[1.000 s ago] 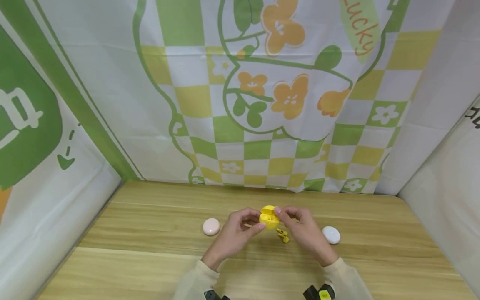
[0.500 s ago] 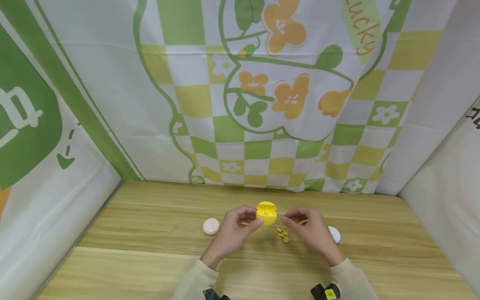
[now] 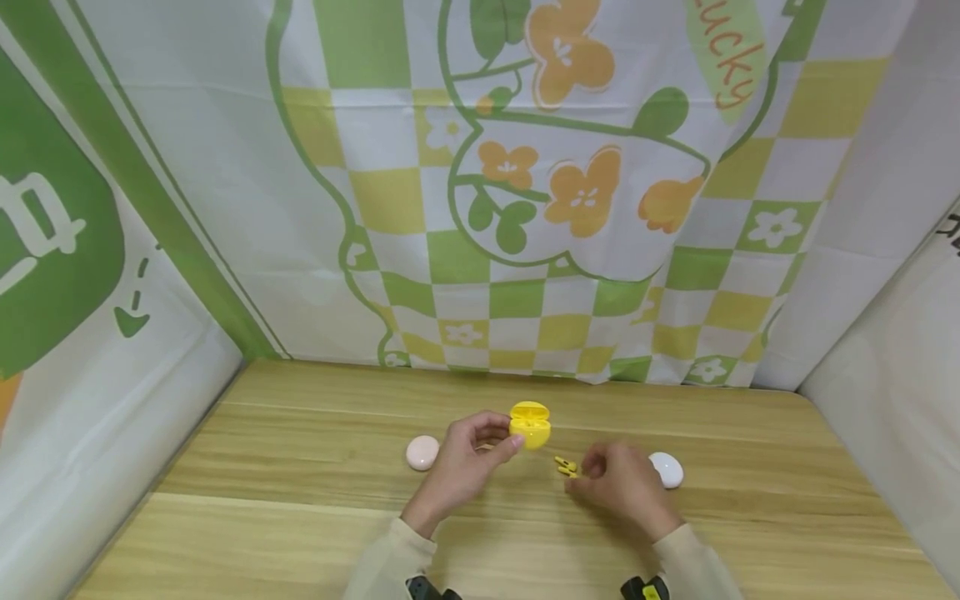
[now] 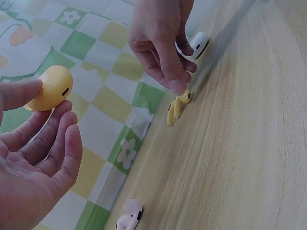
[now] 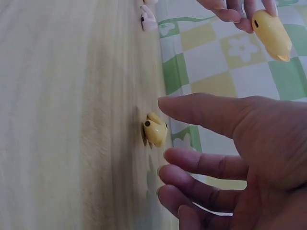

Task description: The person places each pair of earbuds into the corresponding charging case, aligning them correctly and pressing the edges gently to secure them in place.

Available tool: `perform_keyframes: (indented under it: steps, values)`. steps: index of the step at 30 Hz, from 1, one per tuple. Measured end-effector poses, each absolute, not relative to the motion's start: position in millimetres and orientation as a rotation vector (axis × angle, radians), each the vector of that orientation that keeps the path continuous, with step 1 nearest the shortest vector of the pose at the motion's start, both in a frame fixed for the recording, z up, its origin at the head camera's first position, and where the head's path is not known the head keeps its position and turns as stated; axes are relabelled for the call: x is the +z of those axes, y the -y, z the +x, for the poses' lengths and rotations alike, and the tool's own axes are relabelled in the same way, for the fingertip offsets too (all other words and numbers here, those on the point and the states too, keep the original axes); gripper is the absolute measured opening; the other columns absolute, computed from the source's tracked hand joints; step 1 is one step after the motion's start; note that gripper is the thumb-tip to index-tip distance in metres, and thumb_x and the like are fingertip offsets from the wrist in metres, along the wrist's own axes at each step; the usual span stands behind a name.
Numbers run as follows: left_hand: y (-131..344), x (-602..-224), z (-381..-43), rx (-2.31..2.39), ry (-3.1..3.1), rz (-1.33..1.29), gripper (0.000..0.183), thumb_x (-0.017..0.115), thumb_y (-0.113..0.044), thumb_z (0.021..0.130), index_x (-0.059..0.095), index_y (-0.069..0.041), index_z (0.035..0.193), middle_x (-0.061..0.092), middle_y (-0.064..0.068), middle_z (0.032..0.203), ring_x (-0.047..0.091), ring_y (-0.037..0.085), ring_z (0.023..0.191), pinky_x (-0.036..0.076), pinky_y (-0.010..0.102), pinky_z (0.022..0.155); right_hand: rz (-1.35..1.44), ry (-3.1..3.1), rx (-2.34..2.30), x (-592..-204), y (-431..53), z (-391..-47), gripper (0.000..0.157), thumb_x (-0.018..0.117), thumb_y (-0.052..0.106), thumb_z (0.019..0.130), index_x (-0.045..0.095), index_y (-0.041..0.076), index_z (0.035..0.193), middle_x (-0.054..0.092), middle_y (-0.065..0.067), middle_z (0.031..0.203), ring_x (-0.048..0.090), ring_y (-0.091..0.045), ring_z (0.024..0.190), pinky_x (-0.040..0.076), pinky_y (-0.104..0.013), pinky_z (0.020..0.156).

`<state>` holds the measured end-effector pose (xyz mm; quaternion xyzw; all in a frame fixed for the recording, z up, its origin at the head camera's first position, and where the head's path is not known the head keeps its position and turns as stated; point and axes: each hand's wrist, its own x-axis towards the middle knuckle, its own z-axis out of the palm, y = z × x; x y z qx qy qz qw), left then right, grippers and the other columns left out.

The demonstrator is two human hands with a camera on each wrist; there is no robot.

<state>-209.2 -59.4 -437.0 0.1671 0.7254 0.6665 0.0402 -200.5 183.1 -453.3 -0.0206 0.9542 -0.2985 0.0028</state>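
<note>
Right hand (image 3: 622, 483) has dropped, fingers parted, near the yellow earbuds (image 5: 156, 131).

Pale pink rounded case (image 3: 422, 452) lying toward the left of the wood-grain desk (image 3: 300, 542); white rounded case (image 3: 668, 471) toward the right. Behind, a hanging cloth (image 3: 457, 258) in green, yellow and white checks, with orange flowers (image 3: 600, 187) and the word "Lucky" (image 3: 732, 63) in orange. At far left, a white panel (image 3: 112, 417) bearing a green shape (image 3: 93, 225) and a green dashed arrow (image 3: 131, 322).

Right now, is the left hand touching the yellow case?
Touching: the left wrist view shows the left hand pinching the yellow case between thumb and fingers.
</note>
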Motion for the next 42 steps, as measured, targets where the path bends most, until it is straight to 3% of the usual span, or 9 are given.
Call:
perform_keyframes:
  steps: [16,25,38,42]
  values:
    - [61,-443,-210,2.032,-2.204,0.483,0.031,0.071,-0.016,0.096,0.065,0.006,0.117,0.07,0.012,0.104,0.066,0.02,0.095,0.058,0.029,0.08,-0.078,-3.104,-0.776,-461,-173,-197,0.031,0.091,0.031,0.071,0.064,0.017,0.071,0.055,0.005,0.067,0.05,-0.014,0.062,0.041,-0.032,0.053]
    - [58,-443,-208,1.978,-2.218,0.485,0.03,0.07,-0.019,0.097,0.066,0.004,0.117,0.071,0.011,0.106,0.065,0.022,0.098,0.057,0.041,0.082,-0.095,-3.111,-0.794,-464,-171,-196,0.025,0.089,0.024,0.075,0.065,0.018,0.069,0.052,0.005,0.065,0.048,-0.013,0.06,0.038,-0.03,0.051]
    - [58,-444,-208,1.98,-2.214,0.502,0.03,0.071,-0.018,0.097,0.066,0.004,0.117,0.071,0.012,0.106,0.065,0.021,0.098,0.056,0.031,0.079,-0.112,-3.099,-0.853,-459,-175,-196,0.019,0.087,0.017,0.075,0.068,0.014,0.075,0.058,0.006,0.068,0.052,-0.011,0.063,0.043,-0.03,0.056]
    - [58,-443,-208,1.981,-2.206,0.501,0.031,0.07,-0.019,0.097,0.066,0.004,0.118,0.07,0.012,0.107,0.065,0.022,0.098,0.057,0.041,0.082,-0.077,-3.091,-0.894,-448,-178,-195,0.012,0.083,0.016,0.077,0.072,0.012,0.081,0.063,0.006,0.072,0.057,-0.011,0.066,0.047,-0.032,0.057]
